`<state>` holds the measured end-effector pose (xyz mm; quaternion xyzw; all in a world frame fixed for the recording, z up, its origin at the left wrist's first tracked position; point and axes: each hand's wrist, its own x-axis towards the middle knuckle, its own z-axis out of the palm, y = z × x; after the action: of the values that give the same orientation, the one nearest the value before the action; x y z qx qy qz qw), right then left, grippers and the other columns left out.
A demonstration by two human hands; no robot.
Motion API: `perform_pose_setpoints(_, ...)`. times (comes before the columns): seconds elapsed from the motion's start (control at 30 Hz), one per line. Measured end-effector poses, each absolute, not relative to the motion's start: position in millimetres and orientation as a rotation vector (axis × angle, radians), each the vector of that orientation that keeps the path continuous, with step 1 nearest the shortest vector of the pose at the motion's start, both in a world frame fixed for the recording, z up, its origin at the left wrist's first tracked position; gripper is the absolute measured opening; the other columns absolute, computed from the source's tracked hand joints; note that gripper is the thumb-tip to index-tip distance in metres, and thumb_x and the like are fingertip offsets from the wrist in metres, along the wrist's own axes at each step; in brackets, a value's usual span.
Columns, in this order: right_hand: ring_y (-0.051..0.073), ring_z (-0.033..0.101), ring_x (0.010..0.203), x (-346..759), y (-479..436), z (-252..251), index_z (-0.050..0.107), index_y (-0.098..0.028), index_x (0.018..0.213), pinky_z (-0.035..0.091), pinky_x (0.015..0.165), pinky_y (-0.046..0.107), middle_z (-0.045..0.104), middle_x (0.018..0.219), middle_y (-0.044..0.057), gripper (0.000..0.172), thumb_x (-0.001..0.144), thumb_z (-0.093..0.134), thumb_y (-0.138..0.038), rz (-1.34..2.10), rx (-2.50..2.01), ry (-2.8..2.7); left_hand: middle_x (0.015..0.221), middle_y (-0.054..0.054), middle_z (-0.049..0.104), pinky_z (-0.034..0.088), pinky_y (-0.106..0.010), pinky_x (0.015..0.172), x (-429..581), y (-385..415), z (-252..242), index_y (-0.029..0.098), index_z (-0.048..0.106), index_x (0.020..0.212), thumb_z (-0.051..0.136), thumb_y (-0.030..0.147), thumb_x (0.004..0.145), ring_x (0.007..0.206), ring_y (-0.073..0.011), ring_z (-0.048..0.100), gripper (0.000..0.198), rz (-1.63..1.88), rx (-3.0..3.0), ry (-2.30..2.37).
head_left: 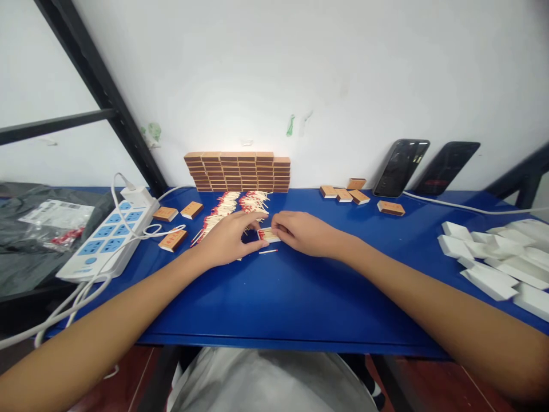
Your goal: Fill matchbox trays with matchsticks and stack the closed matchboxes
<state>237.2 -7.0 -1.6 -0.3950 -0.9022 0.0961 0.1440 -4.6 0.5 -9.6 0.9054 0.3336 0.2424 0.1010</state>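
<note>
From my remote post I see the tray [273, 240] holding matches [267, 234], my left hand [226, 239] spread wide at its left end, my right hand [305, 233] narrowed at its right, grip unclear, stacked boxes [239, 171] behind it seemingly done, loose matches [223, 207] beside them seemingly left

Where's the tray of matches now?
In the head view, the tray of matches is near centre, between the left hand and right hand on the blue table, beyond a loose match.
</note>
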Motion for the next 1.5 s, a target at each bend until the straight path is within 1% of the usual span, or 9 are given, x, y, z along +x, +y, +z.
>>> perform_pose_setpoints(0.23,0.017,0.056,0.077,236.6,-9.0,0.6,0.058,-0.019,0.092,0.035,0.071,0.027,0.068,0.096,0.007,0.017,0.103,0.046,-0.019,0.286,-1.175,-2.608,0.109,-0.003,0.076,0.053,-0.039,0.096,-3.7,0.0,-8.3,0.026,0.057,0.141,0.077,0.039,0.089,0.105,-0.0245,0.07,0.058,0.753,2.66,0.972)
perform_pose_setpoints(0.4,0.017,0.057,0.078,236.0,-9.9,1.5,0.059,-0.018,0.093,0.035,0.071,0.028,0.069,0.097,0.007,0.016,0.103,0.046,-0.019,0.288,-1.187,-2.61,0.108,-0.004,0.076,0.053,-0.039,0.094,-4.1,1.0,-10.2,0.023,0.061,0.135,0.077,0.041,0.09,0.104,-0.0249,0.07,0.051,0.709,2.675,0.977)
perform_pose_setpoints(0.57,0.016,0.055,0.075,235.4,-10.2,1.8,0.06,-0.018,0.093,0.034,0.07,0.028,0.069,0.095,0.007,0.017,0.103,0.046,-0.018,0.288,-1.189,-2.609,0.108,-0.003,0.076,0.053,-0.038,0.094,-3.7,0.8,-9.8,0.025,0.059,0.139,0.078,0.04,0.089,0.103,-0.0235,0.07,0.056,0.769,2.661,0.966)
perform_pose_setpoints(0.9,0.016,0.057,0.077,237.4,-7.5,0.4,0.061,-0.017,0.094,0.035,0.071,0.027,0.069,0.095,0.007,0.016,0.103,0.048,-0.02,0.312,-1.161,-2.598,0.109,-0.003,0.076,0.053,-0.04,0.095,-4.3,1.4,-10.2,0.025,0.063,0.13,0.077,0.041,0.09,0.106,-0.0254,0.069,0.046,0.719,2.7,0.975)
perform_pose_setpoints(1.1,0.014,0.053,0.071,237.3,-8.7,4.7,0.063,-0.018,0.091,0.032,0.066,0.026,0.068,0.088,0.004,0.015,0.101,0.053,-0.022,0.357,-1.18,-2.545,0.108,-0.003,0.077,0.053,-0.041,0.096,-4.0,2.8,-11.1,0.025,0.059,0.137,0.079,0.041,0.088,0.104,-0.0251,0.069,0.055,0.795,2.685,0.937)
perform_pose_setpoints(1.3,0.012,0.047,0.064,235.8,-10.7,9.7,0.064,-0.018,0.089,0.027,0.063,0.027,0.062,0.077,0.0,0.01,0.096,0.057,-0.018,0.318,-1.242,-2.475,0.107,-0.003,0.077,0.053,-0.04,0.092,-4.6,3.7,-11.6,0.024,0.064,0.13,0.078,0.043,0.09,0.103,-0.0254,0.068,0.047,0.755,2.716,0.926)
perform_pose_setpoints(1.43,0.012,0.044,0.064,235.3,-10.5,11.9,0.066,-0.018,0.089,0.027,0.063,0.026,0.058,0.073,-0.002,0.009,0.094,0.059,-0.017,0.277,-1.235,-2.432,0.107,-0.003,0.077,0.051,-0.041,0.098,-4.6,3.5,-11.5,0.024,0.061,0.136,0.079,0.041,0.089,0.106,-0.0249,0.067,0.053,0.834,2.706,0.927)
perform_pose_setpoints(1.5,0.011,0.044,0.063,235.4,-10.9,13.3,0.066,-0.017,0.089,0.027,0.063,0.026,0.056,0.071,-0.002,0.009,0.095,0.059,-0.019,0.275,-1.225,-2.414,0.106,-0.003,0.077,0.051,-0.041,0.097,-4.5,3.2,-11.3,0.025,0.062,0.135,0.079,0.041,0.089,0.106,-0.025,0.067,0.051,0.814,2.705,0.929)
